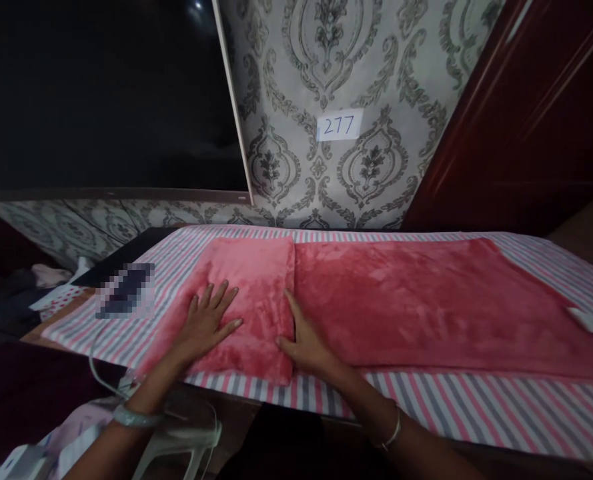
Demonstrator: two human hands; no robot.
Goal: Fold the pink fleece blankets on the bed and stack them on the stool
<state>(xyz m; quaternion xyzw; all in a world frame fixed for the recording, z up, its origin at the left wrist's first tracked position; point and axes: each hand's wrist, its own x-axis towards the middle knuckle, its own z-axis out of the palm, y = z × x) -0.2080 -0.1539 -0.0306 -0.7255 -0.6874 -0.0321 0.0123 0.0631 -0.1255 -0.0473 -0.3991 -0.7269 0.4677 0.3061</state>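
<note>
I see my left hand [207,322] lying flat on the folded part of the pink blanket [426,300], fingers spread wide. It holds nothing, it just presses down. My right hand [303,340] is flat too, set along the edge of the fold [256,293], just beside the left one, with the fingers straight and nothing in its grip. The blanket lies across a striped sheet [476,407]. The fold is at the left end. A paper that says 277 [339,125] sticks on the wall behind. A white iron [176,443] sits low by my left arm.
</note>
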